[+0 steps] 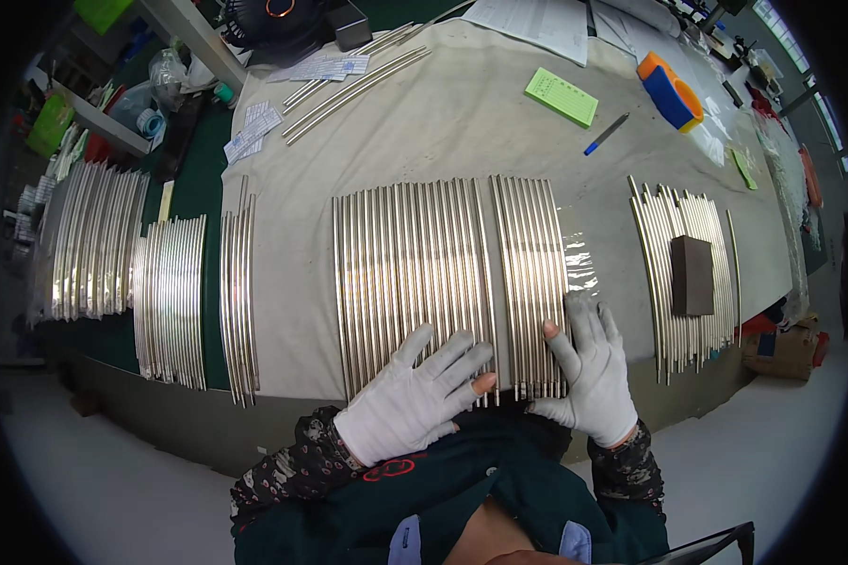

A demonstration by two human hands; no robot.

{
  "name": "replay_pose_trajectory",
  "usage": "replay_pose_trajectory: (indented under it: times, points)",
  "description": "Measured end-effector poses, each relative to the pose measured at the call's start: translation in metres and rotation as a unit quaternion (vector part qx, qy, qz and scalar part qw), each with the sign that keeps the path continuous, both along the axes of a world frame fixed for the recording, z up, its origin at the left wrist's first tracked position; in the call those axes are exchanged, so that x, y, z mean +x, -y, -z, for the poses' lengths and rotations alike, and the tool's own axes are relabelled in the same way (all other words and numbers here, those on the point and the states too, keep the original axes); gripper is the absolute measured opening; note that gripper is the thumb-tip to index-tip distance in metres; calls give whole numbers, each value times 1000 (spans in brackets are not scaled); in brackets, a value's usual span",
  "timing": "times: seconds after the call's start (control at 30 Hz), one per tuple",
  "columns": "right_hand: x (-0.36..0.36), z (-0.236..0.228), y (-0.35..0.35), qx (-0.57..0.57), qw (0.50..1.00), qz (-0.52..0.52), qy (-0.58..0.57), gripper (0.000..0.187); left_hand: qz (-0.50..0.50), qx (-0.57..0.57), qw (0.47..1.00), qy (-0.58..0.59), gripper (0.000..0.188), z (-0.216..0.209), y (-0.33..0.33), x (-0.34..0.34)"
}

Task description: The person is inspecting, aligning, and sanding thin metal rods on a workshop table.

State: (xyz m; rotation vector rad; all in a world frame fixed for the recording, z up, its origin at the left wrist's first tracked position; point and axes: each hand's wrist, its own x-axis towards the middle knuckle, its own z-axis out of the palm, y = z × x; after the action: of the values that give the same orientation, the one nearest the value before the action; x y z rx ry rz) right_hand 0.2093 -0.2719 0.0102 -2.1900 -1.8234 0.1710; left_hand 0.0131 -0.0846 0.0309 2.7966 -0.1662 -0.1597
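Note:
A wide row of shiny metal rods [415, 264] lies side by side on the cloth in front of me. A narrower group of metal rods [532, 264] sits to its right, past a small gap. My left hand [415, 400], in a white glove with some fingertips bare, rests spread across the near ends of the wide row. My right hand [594, 372], gloved likewise, lies along the right edge of the narrower group with its fingers stretched out. Clear plastic film [581, 264] glints beside that group. Neither hand grips anything.
More rods lie at the left, some in plastic [99, 245]. At the right, a dark block [693, 275] sits on loose rods [667, 311]. Farther back are a green notepad [562, 96], a pen [606, 135], an orange-and-blue tape dispenser [671, 92] and paper slips [252, 130].

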Motion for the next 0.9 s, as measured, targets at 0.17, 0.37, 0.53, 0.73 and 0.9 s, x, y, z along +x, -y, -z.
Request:
replay_pose_trajectory:
  times: [0.17, 0.37, 0.53, 0.73, 0.9]
  points:
    - [0, -2, -1, -3, 1000, -4, 12, 95, -2, 6, 1000, -7, 70, 1, -2, -3]
    - [0, -1, -2, 5, 1000, -6, 16, 95, 4, 13, 1000, 1, 70, 1, 2, 3]
    - [-1, -1, -2, 5, 1000, -5, 26, 95, 14, 26, 999, 20, 73, 4, 5, 7]
    - [-3, -3, -2, 3, 999, -11, 31, 96, 12, 26, 999, 28, 73, 6, 5, 4]
    - [-10, -4, -7, 0, 1000, -24, 12, 94, 28, -12, 998, 59, 74, 4, 1, -4]
